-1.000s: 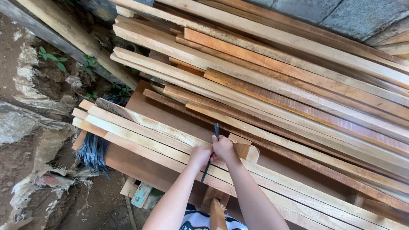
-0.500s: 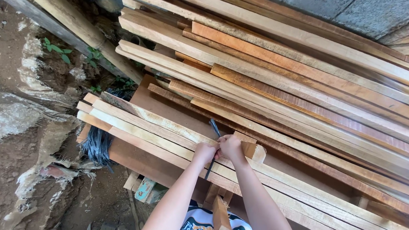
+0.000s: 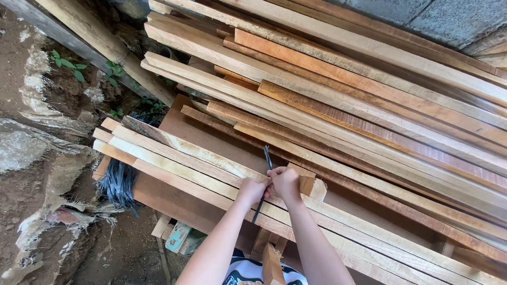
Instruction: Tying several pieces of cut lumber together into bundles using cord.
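My left hand [image 3: 253, 188] and right hand [image 3: 284, 182] side by side, both grips pinched around a thin dark strap [image 3: 265, 172], strap lying across the pale planks [image 3: 207, 172], reddish board stack [image 3: 378, 107] behind, I saw.

stacked long planks [image 3: 378, 102], dirt ground [image 3: 15, 207], black fibre bundle [image 3: 117, 182], green weeds [image 3: 65, 63].
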